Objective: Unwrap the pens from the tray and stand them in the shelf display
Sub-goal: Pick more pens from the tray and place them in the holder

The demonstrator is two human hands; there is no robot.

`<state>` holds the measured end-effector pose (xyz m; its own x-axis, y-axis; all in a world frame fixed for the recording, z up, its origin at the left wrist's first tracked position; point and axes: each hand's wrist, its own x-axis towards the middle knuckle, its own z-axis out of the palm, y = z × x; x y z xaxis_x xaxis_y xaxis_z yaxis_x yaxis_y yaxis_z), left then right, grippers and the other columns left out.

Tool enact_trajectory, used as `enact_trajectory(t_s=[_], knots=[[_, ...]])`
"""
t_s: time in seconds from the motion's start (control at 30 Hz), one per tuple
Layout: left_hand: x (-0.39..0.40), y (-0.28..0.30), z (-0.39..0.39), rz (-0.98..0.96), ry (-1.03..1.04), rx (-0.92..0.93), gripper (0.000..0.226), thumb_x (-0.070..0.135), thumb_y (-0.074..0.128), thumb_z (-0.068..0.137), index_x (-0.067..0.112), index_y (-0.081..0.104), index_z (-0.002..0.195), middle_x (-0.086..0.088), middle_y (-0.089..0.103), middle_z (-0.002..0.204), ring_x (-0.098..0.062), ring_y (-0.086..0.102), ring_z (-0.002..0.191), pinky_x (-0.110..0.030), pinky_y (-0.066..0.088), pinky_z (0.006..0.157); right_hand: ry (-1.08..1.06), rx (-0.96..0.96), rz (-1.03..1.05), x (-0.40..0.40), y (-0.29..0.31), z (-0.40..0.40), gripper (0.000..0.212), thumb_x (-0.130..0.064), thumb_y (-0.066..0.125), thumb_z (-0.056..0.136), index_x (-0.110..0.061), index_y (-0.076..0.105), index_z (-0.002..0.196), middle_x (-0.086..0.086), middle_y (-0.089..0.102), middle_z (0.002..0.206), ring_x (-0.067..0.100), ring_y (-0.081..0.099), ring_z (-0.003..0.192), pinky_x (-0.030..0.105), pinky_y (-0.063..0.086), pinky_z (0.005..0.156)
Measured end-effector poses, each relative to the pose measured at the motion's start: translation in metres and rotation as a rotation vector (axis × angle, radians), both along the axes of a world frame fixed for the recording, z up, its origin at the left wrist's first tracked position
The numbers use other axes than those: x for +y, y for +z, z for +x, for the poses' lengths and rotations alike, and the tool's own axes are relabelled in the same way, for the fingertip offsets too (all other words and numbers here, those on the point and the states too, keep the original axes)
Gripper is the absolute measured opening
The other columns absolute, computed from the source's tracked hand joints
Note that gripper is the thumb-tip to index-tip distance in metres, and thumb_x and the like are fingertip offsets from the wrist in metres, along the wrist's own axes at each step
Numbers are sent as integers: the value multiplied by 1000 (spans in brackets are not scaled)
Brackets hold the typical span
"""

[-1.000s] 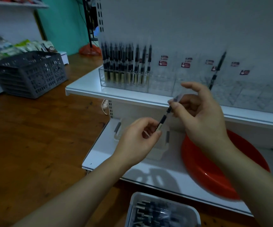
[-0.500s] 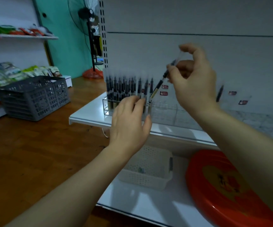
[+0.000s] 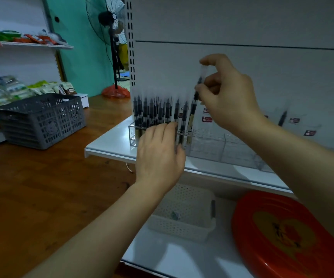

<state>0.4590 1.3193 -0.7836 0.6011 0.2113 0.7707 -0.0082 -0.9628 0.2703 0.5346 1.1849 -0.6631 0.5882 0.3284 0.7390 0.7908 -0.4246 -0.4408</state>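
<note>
My right hand [image 3: 229, 93] pinches a black pen [image 3: 194, 109] near its clear top and holds it almost upright, its lower end down among the slots of the clear display rack [image 3: 212, 145] on the white shelf [image 3: 110, 145]. Several black pens [image 3: 154, 112] stand in the rack's left part. My left hand [image 3: 160, 155] lies in front of the rack with straight fingers touching the standing pens. One more pen [image 3: 282, 118] stands alone further right. The pen tray is out of view.
A white perforated basket [image 3: 184, 219] and a red round tray [image 3: 282, 233] sit on the lower shelf. A grey crate [image 3: 41, 119] stands on the wooden counter [image 3: 41, 187] at left. A standing fan [image 3: 112, 37] is behind the shelf upright.
My right hand has carried the pen from in front of me up to the rack and turned it upright into a slot. My left hand let go of the pen and moved to the rack's front.
</note>
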Motion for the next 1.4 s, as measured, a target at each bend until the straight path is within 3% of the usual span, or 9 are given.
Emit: enact_trajectory(t_s=[0.23, 0.4, 0.6, 0.73, 0.97, 1.03, 1.13, 1.3, 1.4], knots=[[0, -1, 0, -9, -10, -12, 49, 21, 63, 85, 10, 56, 132, -6, 61, 123, -25, 53, 114, -39, 44, 97, -2, 10, -128, 2, -21, 0, 41, -18, 63, 97, -26, 52, 135, -5, 67, 90, 15, 66, 82, 32, 55, 81], [1, -3, 1, -13, -4, -30, 48, 12, 66, 84, 9, 58, 131, -7, 62, 123, -25, 53, 114, -39, 43, 98, -24, -42, -131, 7, -24, -3, 41, -16, 62, 97, -22, 52, 136, 0, 70, 89, 23, 67, 82, 44, 56, 80], [-1, -3, 2, -21, -3, -40, 49, 11, 65, 83, 9, 58, 131, -7, 62, 124, -24, 52, 115, -37, 42, 98, -75, 21, -133, 14, -26, -4, 39, -17, 61, 98, -26, 51, 134, -2, 69, 84, 18, 66, 76, 34, 55, 71], [-2, -3, 2, -30, -12, -49, 48, 10, 65, 84, 8, 58, 131, -8, 62, 124, -25, 53, 115, -38, 43, 98, -74, -10, -146, 11, -37, -6, 42, -17, 60, 98, -23, 49, 138, 4, 69, 86, 24, 66, 77, 43, 57, 73], [-1, 0, -2, -148, -98, -14, 50, 18, 64, 90, 11, 52, 138, -4, 59, 130, -21, 48, 124, -33, 39, 105, -59, -50, -204, -1, -44, -5, 65, -19, 63, 97, -29, 35, 154, 4, 67, 116, 20, 64, 91, 41, 55, 84], [-2, 3, -3, -219, -133, -33, 49, 19, 64, 92, 12, 52, 138, -3, 58, 129, -18, 48, 125, -27, 37, 103, -64, -47, -181, -7, -47, -7, 66, -20, 65, 96, -28, 33, 154, 2, 65, 119, 18, 63, 89, 43, 55, 82], [-11, 5, -12, -288, -180, -89, 44, 20, 64, 93, 14, 54, 135, 2, 57, 126, -13, 48, 121, -21, 37, 99, -98, -92, -95, -16, -54, -16, 51, -24, 64, 97, -24, 45, 144, -2, 64, 111, 13, 62, 85, 40, 56, 75], [-35, -9, -43, -417, -368, -137, 22, 26, 62, 94, 19, 59, 114, 9, 60, 92, -9, 59, 83, -21, 48, 68, -50, -139, 32, -41, -95, -53, 25, -23, 66, 96, -16, 61, 120, -12, 60, 89, 7, 58, 70, 26, 50, 60], [-45, -37, -57, -423, -417, -79, 17, 32, 60, 94, 21, 59, 107, 10, 59, 83, -10, 59, 77, -19, 46, 65, -29, -115, 77, -57, -135, -75, 19, -19, 67, 93, -14, 64, 111, -10, 61, 84, 10, 57, 69, 18, 44, 61]])
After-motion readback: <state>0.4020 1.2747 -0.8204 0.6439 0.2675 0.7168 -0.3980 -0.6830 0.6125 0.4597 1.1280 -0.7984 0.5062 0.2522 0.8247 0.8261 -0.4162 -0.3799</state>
